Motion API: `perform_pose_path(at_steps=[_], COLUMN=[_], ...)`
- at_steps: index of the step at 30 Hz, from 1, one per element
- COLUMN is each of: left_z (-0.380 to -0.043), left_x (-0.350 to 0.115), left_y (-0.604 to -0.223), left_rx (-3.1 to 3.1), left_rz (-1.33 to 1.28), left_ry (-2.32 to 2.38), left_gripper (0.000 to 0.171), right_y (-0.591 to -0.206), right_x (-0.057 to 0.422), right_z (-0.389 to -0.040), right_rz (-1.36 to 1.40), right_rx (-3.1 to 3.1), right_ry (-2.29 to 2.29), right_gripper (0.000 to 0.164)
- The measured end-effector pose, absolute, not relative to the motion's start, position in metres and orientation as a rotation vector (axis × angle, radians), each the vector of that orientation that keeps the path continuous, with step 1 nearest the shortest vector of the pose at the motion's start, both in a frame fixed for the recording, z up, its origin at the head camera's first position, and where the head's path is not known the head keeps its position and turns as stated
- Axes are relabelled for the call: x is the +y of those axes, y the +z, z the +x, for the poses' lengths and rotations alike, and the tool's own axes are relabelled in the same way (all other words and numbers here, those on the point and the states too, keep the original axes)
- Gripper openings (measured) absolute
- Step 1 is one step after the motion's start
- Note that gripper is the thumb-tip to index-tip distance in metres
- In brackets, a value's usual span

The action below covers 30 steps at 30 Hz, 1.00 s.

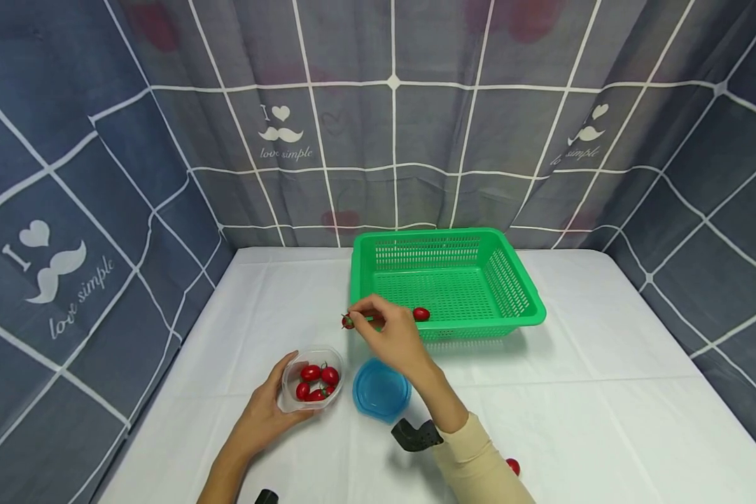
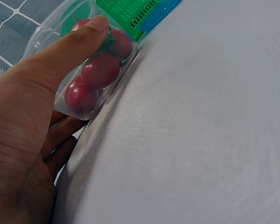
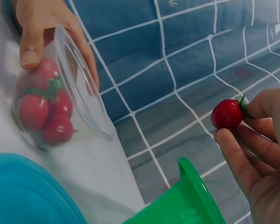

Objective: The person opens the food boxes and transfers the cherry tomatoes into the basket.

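My left hand [image 1: 269, 414] grips a clear plastic container [image 1: 288, 400] around its sides, low over the white table. Several red cherry tomatoes [image 1: 311, 372] lie inside it, some with green stems, as the left wrist view shows through the wall. Between thumb and fingers, my right hand [image 1: 393, 337] pinches one cherry tomato [image 3: 227, 114] near its green stem. That hand is above the near left corner of the green basket [image 1: 529, 308], to the right of the container and apart from it. One more tomato [image 1: 421, 314] is by the basket's near side.
A round blue lid [image 1: 381, 390] lies on the white table [image 1: 605, 420] between the container and my right forearm. Another tomato [image 1: 513, 466] sits beside the right sleeve, partly hidden. Grey-blue checked curtains [image 1: 353, 140] enclose the back and sides.
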<state>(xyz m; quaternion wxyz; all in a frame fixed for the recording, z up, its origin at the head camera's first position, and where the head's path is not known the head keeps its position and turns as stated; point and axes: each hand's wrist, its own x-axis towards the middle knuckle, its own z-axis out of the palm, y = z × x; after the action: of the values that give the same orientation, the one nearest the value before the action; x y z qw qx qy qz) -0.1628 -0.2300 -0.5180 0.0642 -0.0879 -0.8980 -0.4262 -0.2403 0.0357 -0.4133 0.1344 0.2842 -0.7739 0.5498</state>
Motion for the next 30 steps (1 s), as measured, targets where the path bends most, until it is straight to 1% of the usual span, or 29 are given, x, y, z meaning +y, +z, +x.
perform_pose_path(at_steps=[14, 30], left_z=[-0.164, -0.163], left_x=[-0.229, -0.228], left_y=[-0.518, -0.516], left_rx=[-2.732, -2.762], left_rz=[-0.253, -0.219], left_ry=[-1.283, -1.288], left_gripper=[0.11, 0.108], right_y=[-0.411, -0.417], right_x=[0.072, 0.119], right_z=[-0.258, -0.276], right_rz=[0.618, 0.359], right_rx=[-2.168, -2.206], right_ry=[1.705, 1.605], right_gripper=[0.01, 0.012])
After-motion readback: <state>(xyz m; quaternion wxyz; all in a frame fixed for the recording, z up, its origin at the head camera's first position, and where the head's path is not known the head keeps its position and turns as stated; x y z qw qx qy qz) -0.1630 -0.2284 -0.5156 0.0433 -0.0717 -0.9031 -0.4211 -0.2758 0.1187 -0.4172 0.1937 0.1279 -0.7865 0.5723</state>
